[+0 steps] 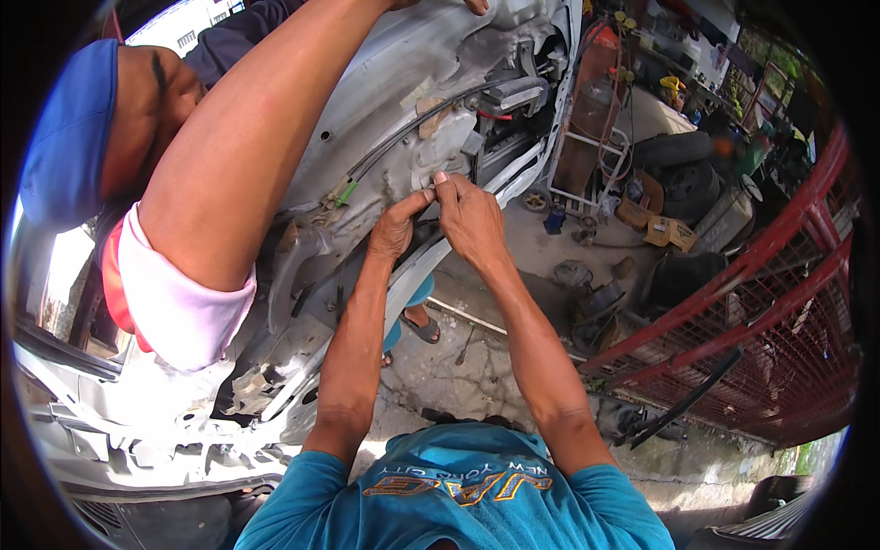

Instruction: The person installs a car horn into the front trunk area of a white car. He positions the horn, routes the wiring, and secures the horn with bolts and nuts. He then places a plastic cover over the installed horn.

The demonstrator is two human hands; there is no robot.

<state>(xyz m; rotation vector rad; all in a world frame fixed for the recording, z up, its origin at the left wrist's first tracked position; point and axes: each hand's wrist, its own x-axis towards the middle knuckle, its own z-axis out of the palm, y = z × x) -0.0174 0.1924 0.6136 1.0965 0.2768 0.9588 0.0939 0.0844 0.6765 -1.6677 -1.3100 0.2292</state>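
Note:
Both my hands meet at the edge of a bare grey car body panel [367, 101]. My left hand [394, 229] is closed, its thumb and fingers pinched together. Beside it my right hand [472, 218] is closed too, thumb raised and nearly touching the left fingertips. Whatever lies between the fingers is too small or hidden to make out. Just beyond them, a black cable [401, 135] runs along the panel, and a green connector [346, 193] sits at its near end. A pale curved metal edge [417, 275] passes below my hands.
At left a person in a blue cap [73, 137] leans in, one bare arm [247, 137] reaching across the panel. A red gas cylinder [596, 64] stands on a white trolley [579, 170]. Tyres [687, 183], cardboard boxes [669, 233] and a red mesh gate [761, 339] are at right.

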